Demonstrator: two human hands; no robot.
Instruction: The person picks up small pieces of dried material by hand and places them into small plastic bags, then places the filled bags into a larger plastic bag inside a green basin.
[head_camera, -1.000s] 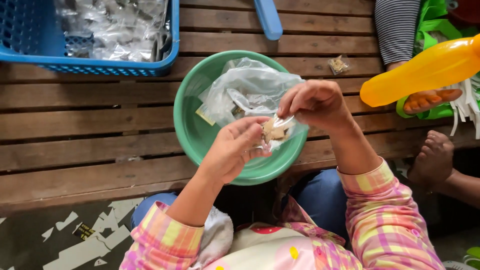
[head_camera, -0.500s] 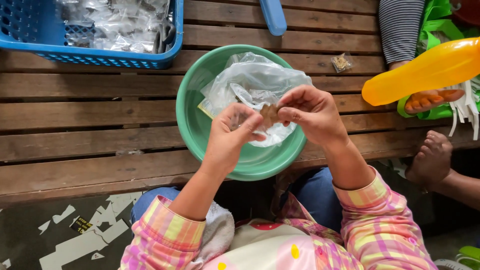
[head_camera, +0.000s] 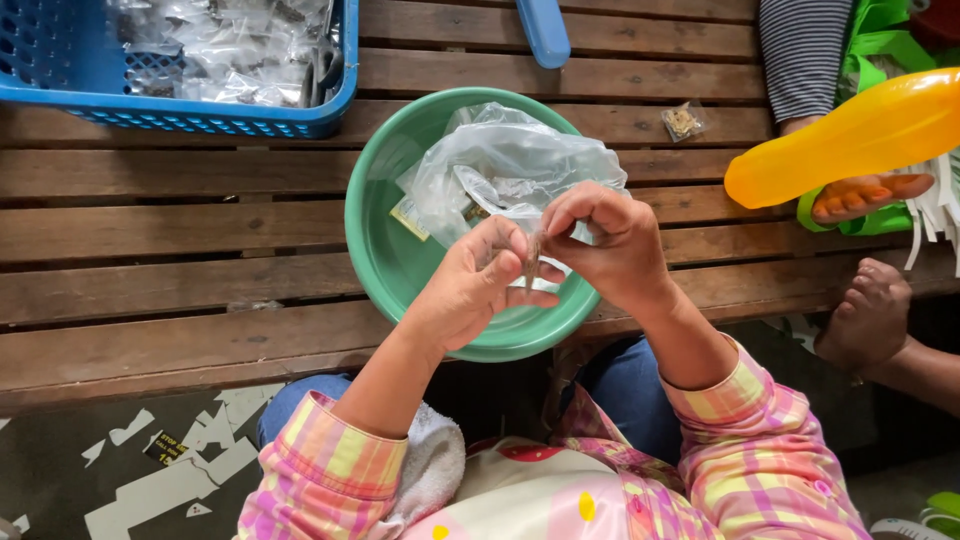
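Both hands' fingers (head_camera: 510, 262) pinching one small sachet (head_camera: 531, 262) over the green bowl (head_camera: 385, 230); risk of slipping, contents spilling.

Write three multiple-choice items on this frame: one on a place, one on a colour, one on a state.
1. Where does the blue basket sit?
A. at the far left of the wooden bench
B. inside the bowl
C. on the person's lap

2. What colour is the bowl?
A. red
B. green
C. white

3. How do the left hand and right hand stand?
A. both flat on the bench
B. one raised, one in the basket
C. together over the bowl, pinching a small packet

Answers:
1 A, the basket stands on the slats at the upper left, apart from the bowl.
2 B, its rim and inside are green.
3 C, the fingertips of both hands meet on the small packet above the bowl.
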